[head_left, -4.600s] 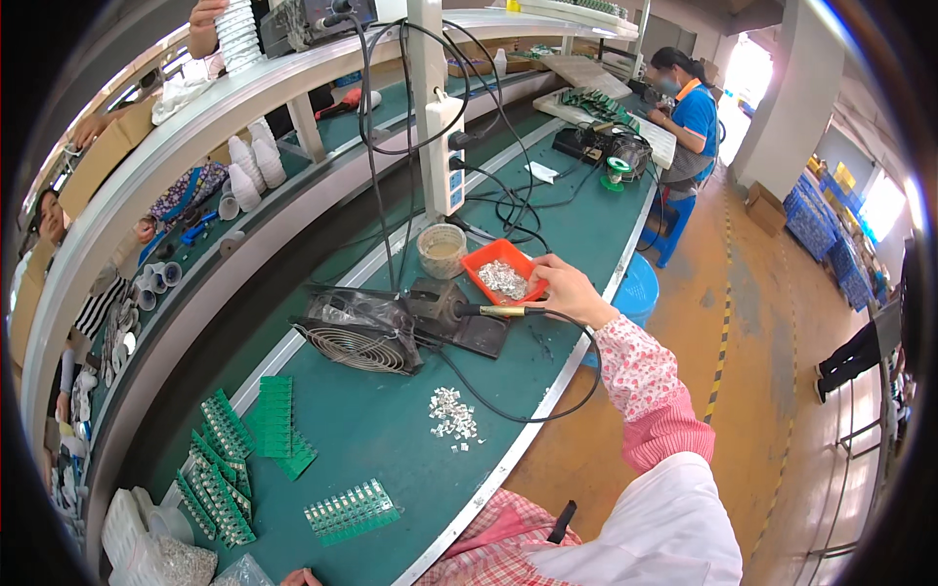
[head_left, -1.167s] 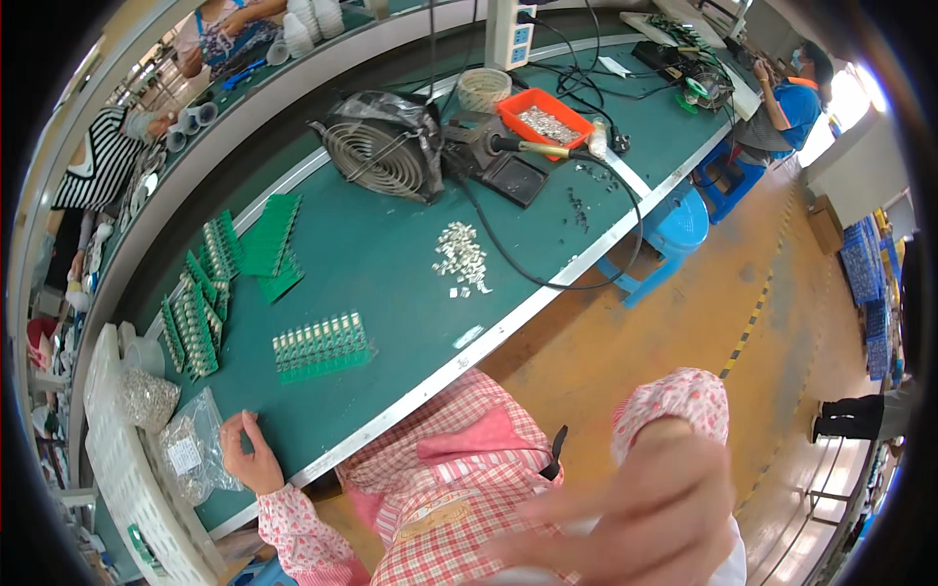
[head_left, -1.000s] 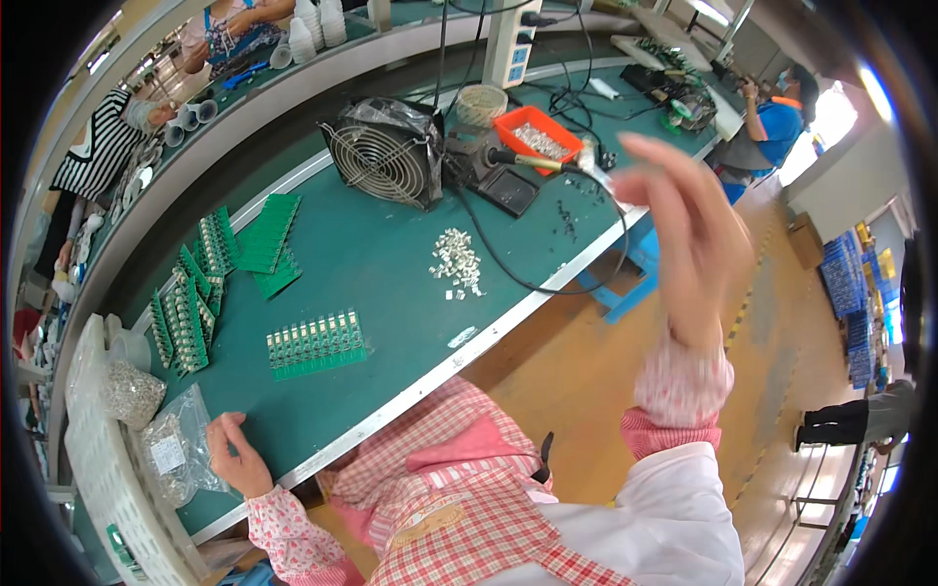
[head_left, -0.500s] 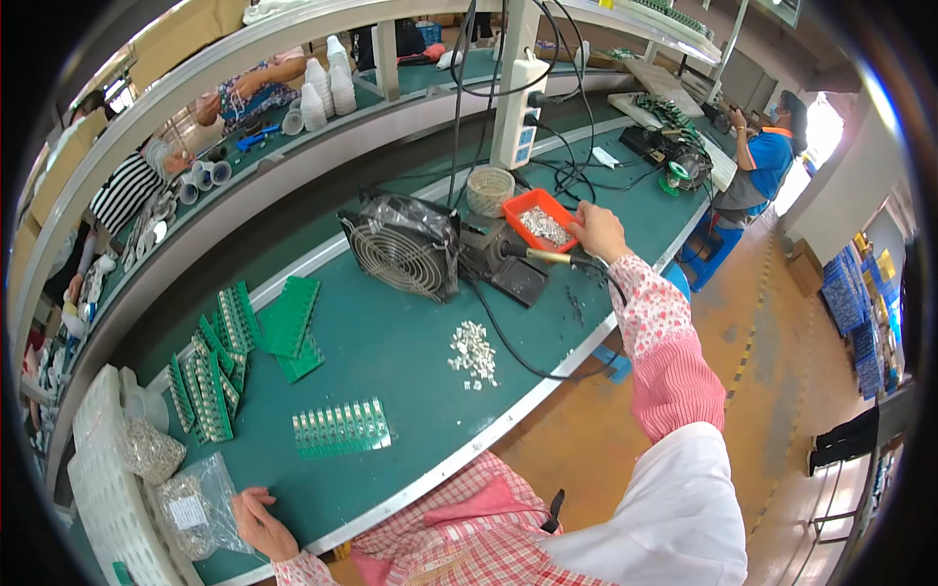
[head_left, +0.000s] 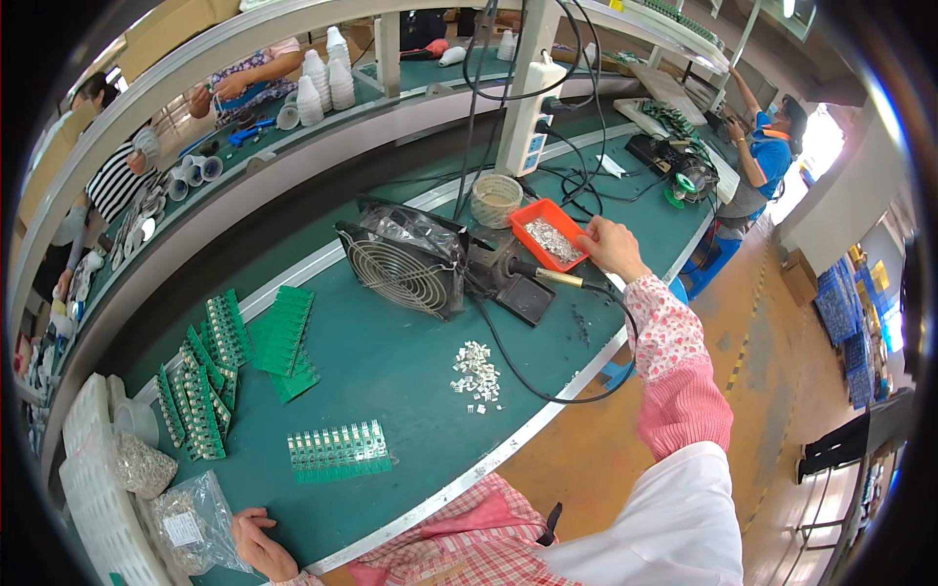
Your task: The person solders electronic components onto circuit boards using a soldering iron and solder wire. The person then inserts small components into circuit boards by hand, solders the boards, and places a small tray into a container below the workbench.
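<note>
My right hand reaches across the bench, its fingers closed at the right rim of a small orange tray. Small silvery metal parts lie inside the tray; the fingertips are partly hidden. Close to the bench's front edge rests my left hand, fingers loosely bent and holding nothing. It lies beside a clear plastic bag of small parts. A green circuit board panel with a row of white connectors lies flat in front of me. A loose pile of small white connectors is to its right.
A soldering iron sits in its stand, its cable looping over the front edge. Behind stand a fan and a tape roll. Stacked boards and a white foam tray are left. A co-worker sits far right.
The view has shifted slightly. My right hand stays at the orange tray's right rim, and my left hand stays beside the bag. The far-right co-worker has an arm raised.
</note>
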Demonstrator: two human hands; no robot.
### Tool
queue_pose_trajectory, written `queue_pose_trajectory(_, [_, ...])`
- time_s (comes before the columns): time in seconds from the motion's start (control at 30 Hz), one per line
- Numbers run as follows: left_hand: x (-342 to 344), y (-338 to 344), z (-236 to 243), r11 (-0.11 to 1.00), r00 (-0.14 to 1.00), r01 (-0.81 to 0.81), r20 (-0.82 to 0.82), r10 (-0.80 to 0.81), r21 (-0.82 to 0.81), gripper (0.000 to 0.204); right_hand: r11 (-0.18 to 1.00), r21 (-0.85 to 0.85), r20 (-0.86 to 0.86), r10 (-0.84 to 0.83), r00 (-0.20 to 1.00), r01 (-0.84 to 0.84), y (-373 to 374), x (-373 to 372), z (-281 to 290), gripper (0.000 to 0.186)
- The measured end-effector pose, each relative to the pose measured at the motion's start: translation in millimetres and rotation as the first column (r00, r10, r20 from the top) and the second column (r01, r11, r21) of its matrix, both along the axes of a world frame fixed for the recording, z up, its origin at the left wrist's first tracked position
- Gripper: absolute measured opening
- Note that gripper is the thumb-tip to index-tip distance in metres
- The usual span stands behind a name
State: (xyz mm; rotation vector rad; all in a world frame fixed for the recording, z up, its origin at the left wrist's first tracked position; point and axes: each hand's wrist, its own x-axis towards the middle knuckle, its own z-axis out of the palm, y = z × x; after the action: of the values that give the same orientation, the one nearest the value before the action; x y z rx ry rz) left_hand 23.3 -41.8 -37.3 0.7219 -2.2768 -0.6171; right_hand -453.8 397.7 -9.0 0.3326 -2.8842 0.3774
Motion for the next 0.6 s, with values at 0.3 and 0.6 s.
queue_pose_trajectory(0.3, [-6, 8, -2, 0.960, 0.984, -0.078, -0.136, 0.118, 0.269, 0.045, 0.987, 0.029, -0.057, 0.160, 0.986, -0.158, -31, 4, 54, 0.026])
queue_pose_trajectory(0.6, [-35, 23, -5, 0.980, 0.976, 0.194, -0.088, -0.197, -0.037, 0.043, 0.872, 0.386, 0.003, 0.327, 0.945, -0.302, -92, -23, 43, 0.039])
